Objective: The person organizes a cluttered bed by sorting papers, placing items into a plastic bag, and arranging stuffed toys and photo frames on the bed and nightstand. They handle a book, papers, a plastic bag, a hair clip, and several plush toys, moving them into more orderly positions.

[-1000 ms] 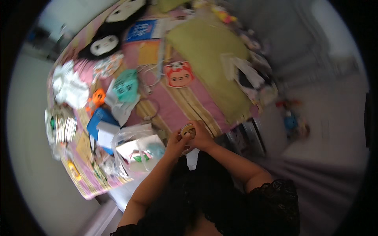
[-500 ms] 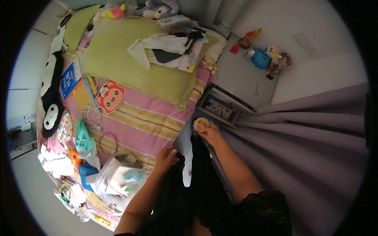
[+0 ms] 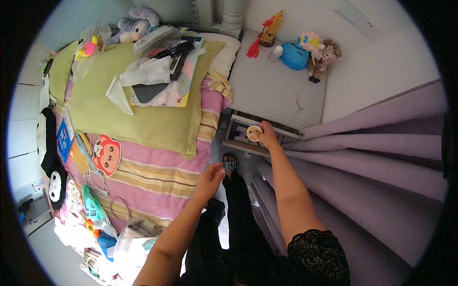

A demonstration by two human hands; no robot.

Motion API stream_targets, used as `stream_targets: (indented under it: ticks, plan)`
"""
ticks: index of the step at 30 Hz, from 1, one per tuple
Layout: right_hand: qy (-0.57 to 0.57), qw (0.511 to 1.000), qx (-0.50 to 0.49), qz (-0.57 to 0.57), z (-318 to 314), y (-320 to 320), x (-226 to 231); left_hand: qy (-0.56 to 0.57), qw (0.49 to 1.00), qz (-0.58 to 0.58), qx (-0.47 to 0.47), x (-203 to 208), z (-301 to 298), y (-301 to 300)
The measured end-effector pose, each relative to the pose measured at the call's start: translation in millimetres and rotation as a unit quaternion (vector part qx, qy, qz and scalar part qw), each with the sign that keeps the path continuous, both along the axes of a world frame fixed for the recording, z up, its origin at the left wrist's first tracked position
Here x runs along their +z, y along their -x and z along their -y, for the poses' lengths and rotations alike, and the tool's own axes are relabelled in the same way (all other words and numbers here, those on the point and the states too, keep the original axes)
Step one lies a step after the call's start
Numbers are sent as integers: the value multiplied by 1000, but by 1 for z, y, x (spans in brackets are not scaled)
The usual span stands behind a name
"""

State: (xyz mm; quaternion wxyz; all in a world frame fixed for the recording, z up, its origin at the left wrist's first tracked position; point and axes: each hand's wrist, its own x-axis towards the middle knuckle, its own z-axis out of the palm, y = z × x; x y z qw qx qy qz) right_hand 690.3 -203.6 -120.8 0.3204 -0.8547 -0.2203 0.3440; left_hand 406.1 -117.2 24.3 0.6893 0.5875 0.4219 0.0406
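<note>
My right hand (image 3: 268,136) grips a small round yellow thing (image 3: 254,133) by its edge; its kind is not clear. It is over the pulled-out drawer (image 3: 233,133) of a light grey bedside cabinet (image 3: 279,86). Inside the drawer a dark picture-like item shows partly behind the round thing. My left hand (image 3: 210,181) hovers beside the bed's edge, fingers loosely bent, with nothing visible in it. Below it, my foot in a black patterned slipper (image 3: 230,163) stands on the floor.
The bed (image 3: 162,186) at left carries a green pillow (image 3: 157,133) with papers, a red cartoon-faced item (image 3: 106,155) and plastic bags. On the cabinet are a golden pagoda ornament (image 3: 272,28), a blue round figure (image 3: 293,56) and a doll (image 3: 324,59). Purple curtains (image 3: 362,152) hang at right.
My right hand has carried the round yellow thing from beside the bed to over the drawer. The view has shifted, showing more of the cabinet. My left hand is now raised beside the bed.
</note>
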Motion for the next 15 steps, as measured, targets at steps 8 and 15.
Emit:
stream_targets:
  ticks: [8,15]
  plan:
    - [-11,950,-121,-286,38,55,32,-114,989,6,-91,-44,1,-48]
    - [-152,836,-293,-438,75,55,13,-194,938,-118,-264,-114,16,-75]
